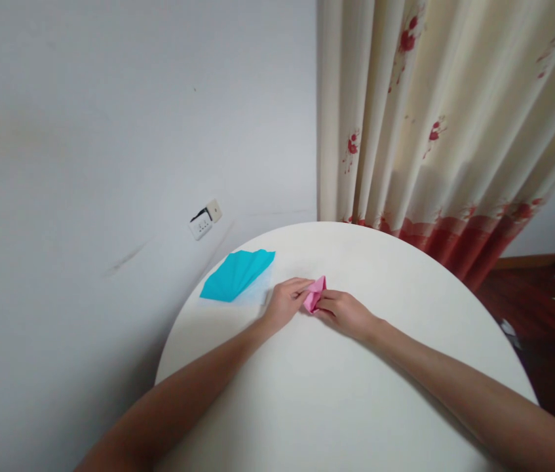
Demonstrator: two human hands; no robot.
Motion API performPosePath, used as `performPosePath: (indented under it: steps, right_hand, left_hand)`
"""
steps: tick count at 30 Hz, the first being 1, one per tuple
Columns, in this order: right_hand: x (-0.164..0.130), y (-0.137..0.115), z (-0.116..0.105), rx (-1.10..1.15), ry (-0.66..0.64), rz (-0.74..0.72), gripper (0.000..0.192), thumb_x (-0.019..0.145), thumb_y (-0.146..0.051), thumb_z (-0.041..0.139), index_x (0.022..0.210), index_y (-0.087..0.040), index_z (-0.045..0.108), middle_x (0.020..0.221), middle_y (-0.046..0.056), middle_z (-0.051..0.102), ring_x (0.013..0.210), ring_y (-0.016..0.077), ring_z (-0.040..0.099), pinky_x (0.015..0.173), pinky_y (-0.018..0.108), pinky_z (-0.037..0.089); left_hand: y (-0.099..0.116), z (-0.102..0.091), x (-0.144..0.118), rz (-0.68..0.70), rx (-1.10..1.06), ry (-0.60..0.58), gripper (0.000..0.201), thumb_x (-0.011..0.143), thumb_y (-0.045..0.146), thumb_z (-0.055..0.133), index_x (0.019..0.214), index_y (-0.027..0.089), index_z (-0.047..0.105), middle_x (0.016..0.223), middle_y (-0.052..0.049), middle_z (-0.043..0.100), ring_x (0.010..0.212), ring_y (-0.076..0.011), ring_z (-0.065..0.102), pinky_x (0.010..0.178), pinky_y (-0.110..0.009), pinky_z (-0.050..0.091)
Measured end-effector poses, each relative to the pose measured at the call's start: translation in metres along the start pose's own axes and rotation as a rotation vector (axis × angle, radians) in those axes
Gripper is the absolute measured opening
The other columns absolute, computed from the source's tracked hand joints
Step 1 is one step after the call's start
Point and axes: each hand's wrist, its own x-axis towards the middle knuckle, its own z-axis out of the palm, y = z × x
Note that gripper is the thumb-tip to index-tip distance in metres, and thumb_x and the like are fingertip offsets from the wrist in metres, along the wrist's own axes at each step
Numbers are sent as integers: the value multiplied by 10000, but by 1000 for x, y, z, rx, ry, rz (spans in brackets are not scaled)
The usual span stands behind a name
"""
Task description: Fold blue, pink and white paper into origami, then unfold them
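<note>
Round white table (336, 406) is filling the lower frame, backing onto a plain wall (110, 131) on its far-left side and a cream curtain with red flower print (454, 118) on its far-right side. Wall socket (205, 219) is sitting just past the table's far-left edge. Pleated turquoise paper fan (238, 275) is lying flat on the table near that same edge, apart from the hands. Both forearms are reaching in from the table's near edge and meeting near the table's middle, slightly toward the far side. Left hand (284, 305) and right hand (346, 313) are both pinching the small folded pink paper piece (315, 294), which is being held between the fingertips just above or on the tabletop; can't tell which. Risk, as I'm judging it: piece is small and already thick with layers, so uneven fingertip pressure could be skewing a crease or tearing a corner; a slip could be letting the folds spring open. No brands, labels or readable writing anywhere.
</note>
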Motion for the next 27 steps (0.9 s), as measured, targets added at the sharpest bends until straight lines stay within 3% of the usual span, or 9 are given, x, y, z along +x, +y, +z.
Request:
performPosePath:
  steps: [6, 12, 17, 22, 27]
  right_hand:
    - [-3, 7, 2, 122, -15, -42, 318, 1011, -340, 412, 1006, -178, 686, 1003, 99, 716, 940, 200, 649, 878, 317, 487]
    - [-2, 7, 2, 156, -29, -11, 346, 1015, -360, 395, 940, -179, 679, 926, 100, 716, 868, 198, 645, 825, 309, 482]
    - [-2, 7, 3, 149, -19, 51, 278, 1001, -307, 437, 948, -170, 672, 907, 99, 707, 822, 189, 628, 783, 293, 468]
    - [-2, 8, 4, 144, -13, 91, 234, 982, -228, 443, 891, -162, 648, 857, 80, 689, 752, 165, 593, 728, 268, 448]
    - [-2, 9, 4, 120, -34, 83, 219, 965, -188, 453, 833, -169, 626, 823, 63, 672, 728, 157, 581, 706, 257, 437]
  left_hand:
    - [-6, -1, -3, 8, 58, -122, 266, 904, 274, 624, 1148, 217, 713, 1107, -66, 714, 979, -190, 666, 847, -286, 523]
    - [-8, 1, -4, -41, 180, -158, 234, 909, 278, 604, 1110, 239, 718, 1009, -42, 712, 877, -167, 656, 734, -254, 519]
    - [-12, 3, -3, -46, 262, -122, 309, 846, 197, 662, 1152, 240, 679, 969, -23, 698, 864, -164, 637, 753, -260, 497]
    - [-12, 2, -4, -57, 257, -116, 97, 844, 213, 656, 932, 211, 697, 908, -20, 681, 842, -165, 625, 741, -264, 475]
    - [-12, 4, -4, -54, 164, -170, 91, 815, 112, 624, 806, 193, 664, 846, -8, 623, 782, -140, 600, 689, -239, 456]
